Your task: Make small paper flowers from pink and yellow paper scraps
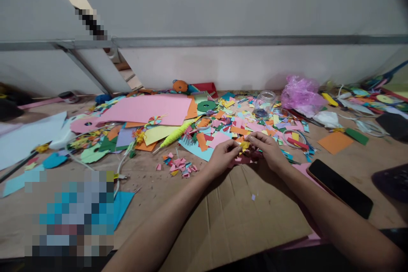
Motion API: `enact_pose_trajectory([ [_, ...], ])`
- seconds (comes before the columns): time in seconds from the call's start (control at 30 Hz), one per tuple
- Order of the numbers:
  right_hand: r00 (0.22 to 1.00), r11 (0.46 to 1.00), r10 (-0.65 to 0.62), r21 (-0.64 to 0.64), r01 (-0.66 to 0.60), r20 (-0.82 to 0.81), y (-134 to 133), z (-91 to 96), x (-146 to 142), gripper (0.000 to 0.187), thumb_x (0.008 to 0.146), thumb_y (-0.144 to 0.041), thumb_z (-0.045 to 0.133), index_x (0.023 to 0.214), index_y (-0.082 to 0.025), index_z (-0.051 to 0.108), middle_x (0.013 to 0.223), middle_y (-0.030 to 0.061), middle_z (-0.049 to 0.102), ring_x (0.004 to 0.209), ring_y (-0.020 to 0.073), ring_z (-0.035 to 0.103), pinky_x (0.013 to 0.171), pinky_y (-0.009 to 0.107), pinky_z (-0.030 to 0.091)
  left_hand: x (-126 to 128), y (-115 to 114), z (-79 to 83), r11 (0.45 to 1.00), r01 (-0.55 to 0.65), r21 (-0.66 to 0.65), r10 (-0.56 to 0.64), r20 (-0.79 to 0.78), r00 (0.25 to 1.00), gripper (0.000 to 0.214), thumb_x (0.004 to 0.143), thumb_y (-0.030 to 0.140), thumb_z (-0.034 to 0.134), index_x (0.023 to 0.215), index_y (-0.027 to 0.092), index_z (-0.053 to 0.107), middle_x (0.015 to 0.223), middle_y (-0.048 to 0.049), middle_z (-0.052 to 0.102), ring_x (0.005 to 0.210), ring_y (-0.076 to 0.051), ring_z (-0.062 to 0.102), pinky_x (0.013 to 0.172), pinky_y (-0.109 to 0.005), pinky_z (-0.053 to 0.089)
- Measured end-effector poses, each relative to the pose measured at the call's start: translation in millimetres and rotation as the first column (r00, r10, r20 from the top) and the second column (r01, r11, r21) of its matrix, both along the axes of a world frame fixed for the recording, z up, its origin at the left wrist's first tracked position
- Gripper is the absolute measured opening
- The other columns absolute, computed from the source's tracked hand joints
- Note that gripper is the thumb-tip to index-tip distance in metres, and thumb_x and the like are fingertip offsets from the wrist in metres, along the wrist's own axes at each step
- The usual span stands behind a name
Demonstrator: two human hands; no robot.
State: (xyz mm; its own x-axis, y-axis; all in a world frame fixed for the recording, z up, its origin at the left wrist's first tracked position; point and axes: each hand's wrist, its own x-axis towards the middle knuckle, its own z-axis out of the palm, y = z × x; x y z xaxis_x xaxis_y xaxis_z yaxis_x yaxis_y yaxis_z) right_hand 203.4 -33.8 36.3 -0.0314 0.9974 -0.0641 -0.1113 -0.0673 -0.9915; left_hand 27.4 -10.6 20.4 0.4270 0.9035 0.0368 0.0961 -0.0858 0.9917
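Two hands nearly meet: the left hand (225, 153), thumb and finger closed in a pinch, and the right hand (265, 146), likewise pinched, appear to share a small yellow piece (245, 146) near the cardboard (242, 216)'s far edge. Uneven pulling could tear it; a slip could lose it among the paper scraps (219, 139) beyond. The right forearm (318, 207) might nudge the phone (341, 187).

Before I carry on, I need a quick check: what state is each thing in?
Left hand, pinching the yellow piece
Right hand, pinching it too
Yellow piece, held between the hands
Phone, face up, screen dark
Glass jar, upright
Pink bag, crumpled
Cardboard, flat, creased
Yellow yarn, wound up
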Motion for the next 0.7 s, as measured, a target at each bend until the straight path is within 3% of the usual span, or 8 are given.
enact_pose_trajectory([
  [0.13, 0.994, 0.996, 0.072, 0.039, -0.075, 0.082, -0.6, -1.8, -1.7, 0.033, 0.070, -0.049, 0.082, 0.077, -0.020, 0.068, 0.067, -0.0004, 0.060, 0.058, 0.0130, 0.050, 0.051, 0.025, 0.039, -0.1, 0.4, -1.2, 0.999, 0.014, -0.045, -0.013, 0.022, 1.000, 0.040, 0.078, 0.055, 0.065, 0.077, 0.016, 0.061, 0.072, -0.0006, 0.058, 0.067, -0.013, 0.051, 0.061, -0.025, 0.039],
  [0.3, 0.994, 0.997, 0.026, 0.072, -0.034, 0.105, -2.6, -0.3, -2.3, 0.031, 0.072, -0.047, 0.081, 0.071, -0.020, 0.066, 0.064, -0.0003, 0.057, 0.058, 0.0135, 0.047, 0.052, 0.026, 0.037, -0.9, 1.5, -2.3, 0.995, 0.039, -0.092, -0.038, 0.018, 0.999, 0.041, 0.081, 0.056, 0.062, 0.081, 0.016, 0.061, 0.073, -0.0009, 0.058, 0.065, -0.012, 0.051, 0.059, -0.024, 0.038],
  [0.57, 0.997, 0.998, 0.007, 0.057, -0.011, 0.071, -4.5, 2.1, -2.6, 0.033, 0.071, -0.048, 0.081, 0.072, -0.020, 0.064, 0.064, 0.0002, 0.060, 0.057, 0.0140, 0.051, 0.051, 0.027, 0.040, -2.8, 4.3, -3.0, 0.997, 0.027, 0.066, -0.024, -0.057, 0.998, 0.025, 0.084, 0.041, 0.059, 0.080, 0.016, 0.062, 0.076, -0.0011, 0.060, 0.074, -0.015, 0.053, 0.069, -0.026, 0.041],
  [0.7, 0.998, 0.998, -0.018, 0.058, 0.014, 0.065, -4.1, 0.8, -1.1, 0.033, 0.072, -0.048, 0.081, 0.072, -0.020, 0.063, 0.064, -0.0002, 0.061, 0.057, 0.0145, 0.053, 0.052, 0.027, 0.043, -3.6, 5.4, -5.4, 0.997, 0.014, 0.078, -0.009, -0.073, 0.997, 0.029, 0.086, 0.045, 0.058, 0.079, 0.017, 0.061, 0.075, -0.0006, 0.060, 0.072, -0.015, 0.052, 0.066, -0.026, 0.039],
])
